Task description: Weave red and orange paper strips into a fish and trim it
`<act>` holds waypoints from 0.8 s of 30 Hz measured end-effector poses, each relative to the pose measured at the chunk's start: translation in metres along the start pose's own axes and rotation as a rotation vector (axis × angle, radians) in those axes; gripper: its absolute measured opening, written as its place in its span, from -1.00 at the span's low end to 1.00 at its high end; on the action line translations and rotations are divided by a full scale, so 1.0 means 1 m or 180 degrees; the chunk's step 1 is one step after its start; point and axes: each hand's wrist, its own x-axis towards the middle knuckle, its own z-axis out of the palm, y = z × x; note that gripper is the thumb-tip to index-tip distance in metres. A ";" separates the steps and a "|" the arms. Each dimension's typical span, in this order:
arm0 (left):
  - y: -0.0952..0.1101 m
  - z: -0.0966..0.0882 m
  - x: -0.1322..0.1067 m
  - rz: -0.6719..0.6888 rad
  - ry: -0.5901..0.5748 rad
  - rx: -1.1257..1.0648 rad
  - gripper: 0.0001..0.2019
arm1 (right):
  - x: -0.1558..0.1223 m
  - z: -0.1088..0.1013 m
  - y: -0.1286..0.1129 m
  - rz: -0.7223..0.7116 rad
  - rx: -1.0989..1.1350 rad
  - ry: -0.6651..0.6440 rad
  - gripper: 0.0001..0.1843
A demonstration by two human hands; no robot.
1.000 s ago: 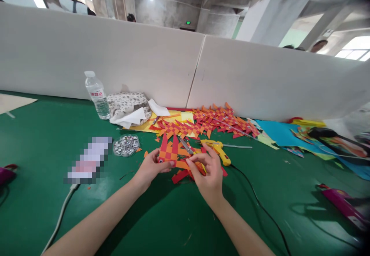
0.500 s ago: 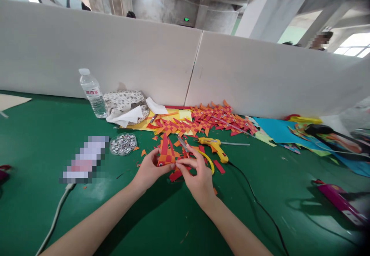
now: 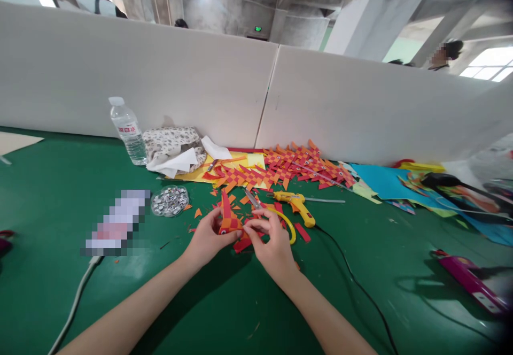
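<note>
Between my hands is a woven paper fish (image 3: 230, 223) in red and orange checks, with a small round eye on its left part. My left hand (image 3: 208, 239) is closed on the fish's left side, thumb in front. The fingertips of my right hand (image 3: 272, 241) pinch its right edge. Just beyond the hands lie scissors (image 3: 254, 200) with yellow handles, partly hidden by my right hand. A yellow glue gun (image 3: 296, 205) rests to the right of them. Red and orange paper scraps (image 3: 242, 245) are scattered under and around the fish.
Many finished paper fish (image 3: 296, 162) are piled by the white partition (image 3: 192, 77). A dish of googly eyes (image 3: 170, 201), a phone (image 3: 118, 221) on a cable and a water bottle (image 3: 129, 133) stand left. Coloured paper (image 3: 377, 181) and a purple power strip (image 3: 468, 280) lie right.
A red strip standing up from the fish has bent down or out of sight, leaving one upright. Both hands keep their grip in nearly the same place.
</note>
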 end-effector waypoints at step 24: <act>-0.005 -0.004 0.007 -0.0330 -0.0365 -0.0134 -0.59 | 0.010 -0.009 0.004 0.0543 0.0447 0.0218 -0.66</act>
